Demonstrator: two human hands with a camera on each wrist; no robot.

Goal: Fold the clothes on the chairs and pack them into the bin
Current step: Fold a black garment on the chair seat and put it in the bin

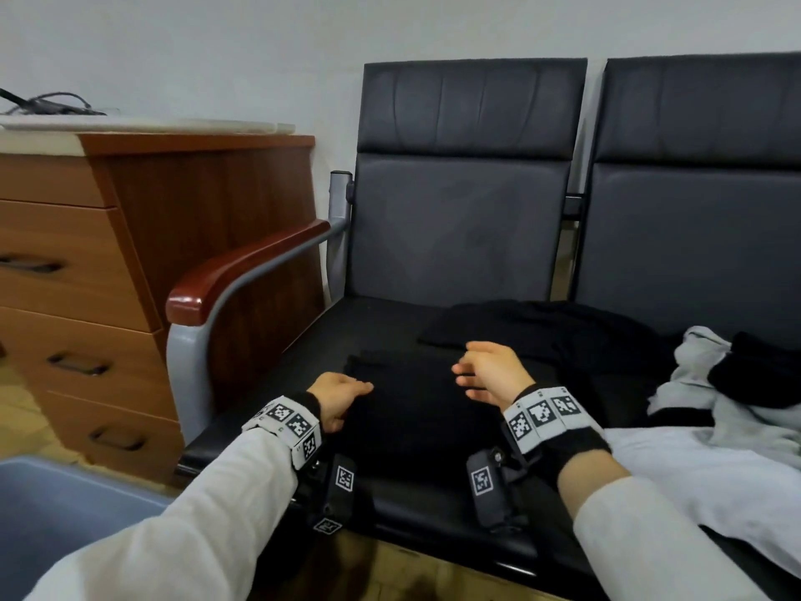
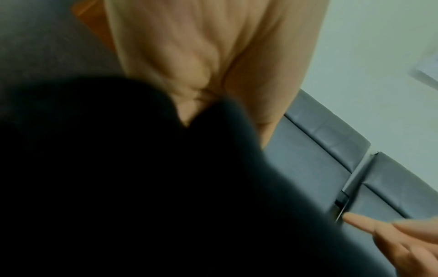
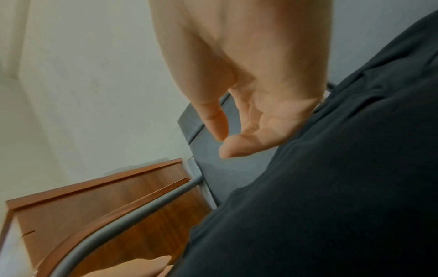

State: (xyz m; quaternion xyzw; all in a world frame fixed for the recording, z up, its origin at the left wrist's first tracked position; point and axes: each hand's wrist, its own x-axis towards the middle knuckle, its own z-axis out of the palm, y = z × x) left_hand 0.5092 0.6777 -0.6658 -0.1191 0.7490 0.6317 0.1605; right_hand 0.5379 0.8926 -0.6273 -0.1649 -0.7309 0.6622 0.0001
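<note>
Left hand [image 1: 336, 399] grips black garment [image 1: 416, 409]; right hand [image 1: 490, 375] loose, holding nothing; bin [image 1: 65, 505] interior unseen.

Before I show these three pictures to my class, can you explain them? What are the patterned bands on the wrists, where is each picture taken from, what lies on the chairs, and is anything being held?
No machine here: a person's two bare hands. The checkered bands are marker cuffs, with small cameras strapped under the wrists. The large picture comes from a head camera looking down; the other two look along each hand from the wrist.

On the left chair seat lies a black garment, seemingly part-folded. The left hand rests on its left edge; whether it grips is unclear. The right hand hovers above the garment, fingers loosely curled, holding nothing. More black clothes lie behind, and a pile of grey and black clothes lies to the right. A blue bin stands at lower left.
</note>
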